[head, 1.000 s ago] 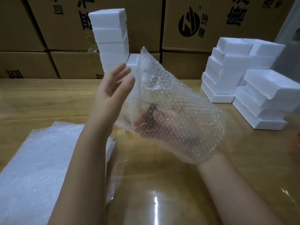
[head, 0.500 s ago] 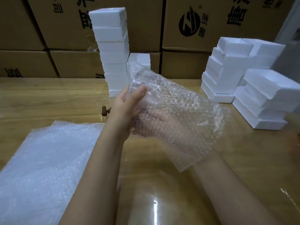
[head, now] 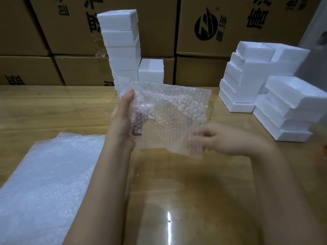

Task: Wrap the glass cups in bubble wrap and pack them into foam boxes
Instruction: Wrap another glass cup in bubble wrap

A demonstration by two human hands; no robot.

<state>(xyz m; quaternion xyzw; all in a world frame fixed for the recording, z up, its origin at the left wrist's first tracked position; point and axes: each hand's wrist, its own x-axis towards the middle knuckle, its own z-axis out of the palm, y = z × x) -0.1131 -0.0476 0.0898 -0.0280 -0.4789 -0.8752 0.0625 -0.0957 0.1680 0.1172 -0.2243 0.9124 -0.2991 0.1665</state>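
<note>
A sheet of bubble wrap (head: 173,114) is held up over the wooden table (head: 185,200), folded around something clear with a dark mark (head: 138,125) that shows through; I cannot make out its shape. My left hand (head: 123,121) grips the left side of the wrapped bundle, thumb up along its edge. My right hand (head: 228,140), blurred, pinches the wrap's lower right corner from outside. White foam boxes stand in a tall tower (head: 120,41) behind the wrap, with one low box (head: 151,71) beside it.
A pile of bubble wrap sheets (head: 44,183) lies at the near left of the table. More foam boxes are stacked at the right (head: 247,76) and far right (head: 286,110). Brown cardboard cartons (head: 212,23) form a wall behind the table.
My right hand has come out from inside the bubble wrap and now pinches its lower right corner. My left hand closed on the left side, and the wrap was lowered and flattened.
</note>
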